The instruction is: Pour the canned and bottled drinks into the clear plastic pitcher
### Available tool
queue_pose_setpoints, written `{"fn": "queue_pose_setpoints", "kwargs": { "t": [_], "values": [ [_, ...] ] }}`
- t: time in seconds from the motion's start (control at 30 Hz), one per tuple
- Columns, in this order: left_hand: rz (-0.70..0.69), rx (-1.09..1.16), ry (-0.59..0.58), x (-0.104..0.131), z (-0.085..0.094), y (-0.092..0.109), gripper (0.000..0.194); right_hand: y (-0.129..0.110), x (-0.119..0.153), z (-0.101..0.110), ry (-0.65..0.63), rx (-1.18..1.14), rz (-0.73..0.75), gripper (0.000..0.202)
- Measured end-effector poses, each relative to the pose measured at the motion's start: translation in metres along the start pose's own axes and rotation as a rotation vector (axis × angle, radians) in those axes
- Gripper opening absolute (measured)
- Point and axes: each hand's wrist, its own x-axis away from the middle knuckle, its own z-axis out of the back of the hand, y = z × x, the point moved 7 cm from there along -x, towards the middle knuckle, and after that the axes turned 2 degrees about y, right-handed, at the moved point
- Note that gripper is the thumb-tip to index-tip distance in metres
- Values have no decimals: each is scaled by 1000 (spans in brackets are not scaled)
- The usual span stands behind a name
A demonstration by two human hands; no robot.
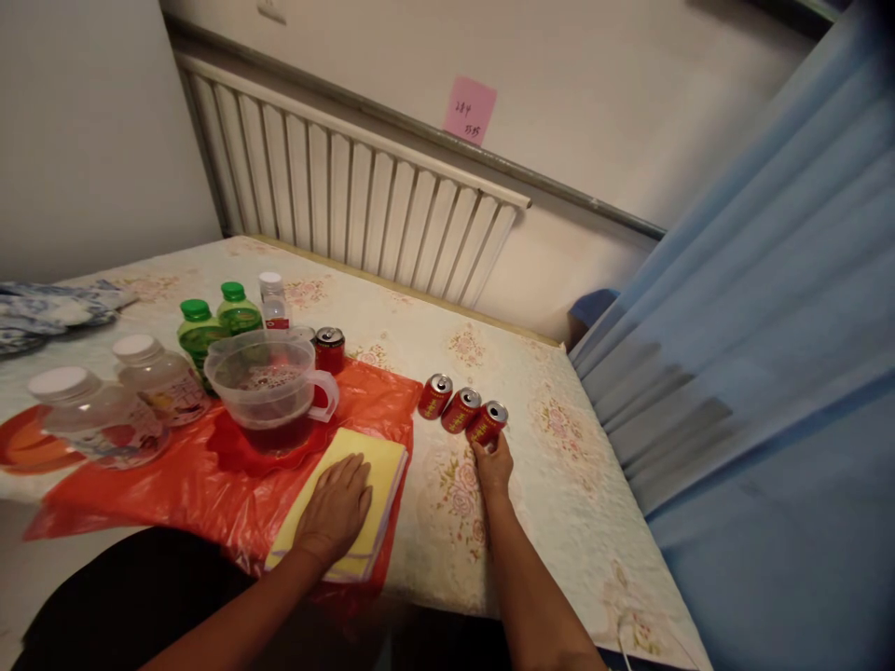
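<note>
My left hand [336, 508] lies flat, fingers stretched, on a yellow rectangular pad [383, 452] with pale edges; whether it is folded cloth or a notebook I cannot tell. At the right end of a row of three red drink cans, my right hand [494, 463] has its fingers around the lower part of the rightmost can [488, 422]. Beside that one stand the middle can [461, 411] and the left can [435, 397], all upright with opened tops. A clear measuring jug [262, 377] holding dark liquid sits in a red scalloped dish [234, 449], left of the pad.
A red plastic sheet [174, 494] lies under the pad and dish. Around the jug stand green-capped bottles [199, 331], white-lidded jars [104, 419], a small white-capped bottle [273, 298] and another red can [330, 350]. A blue curtain [734, 326] hangs along the bed's right side.
</note>
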Motion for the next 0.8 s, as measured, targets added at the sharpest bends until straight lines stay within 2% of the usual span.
{"fn": "queue_pose_setpoints", "kwargs": {
  "t": [0.57,0.8],
  "values": [
    [20,41,22,0,1,-1,35,-3,2,0,-2,-17,11,53],
    [14,-1,-13,0,-2,-1,37,-4,2,1,-2,0,17,51]
  ]
}}
